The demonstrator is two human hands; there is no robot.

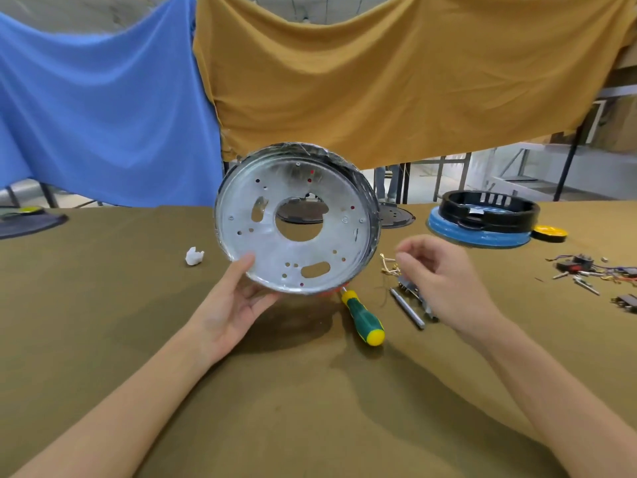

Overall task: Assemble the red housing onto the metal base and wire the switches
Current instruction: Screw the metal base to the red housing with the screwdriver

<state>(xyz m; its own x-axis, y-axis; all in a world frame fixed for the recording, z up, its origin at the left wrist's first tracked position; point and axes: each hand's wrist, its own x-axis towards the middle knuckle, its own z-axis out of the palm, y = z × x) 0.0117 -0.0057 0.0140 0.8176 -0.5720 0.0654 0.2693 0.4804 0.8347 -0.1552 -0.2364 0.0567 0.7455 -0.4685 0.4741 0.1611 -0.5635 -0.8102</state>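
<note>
Both bare forearms reach in over the olive table cloth. Left hand tips the metal base up on edge, thumb pressed on its face, fingers curled under the lower rim, where a sliver of red peeks out. Right hand hovers loosely curled, holding nothing, above a metal bracket and small wires. Green-and-yellow screwdriver lies between the hands. Switches sit far right; a black ring on a blue disc lies behind; white scrap to the left.
</note>
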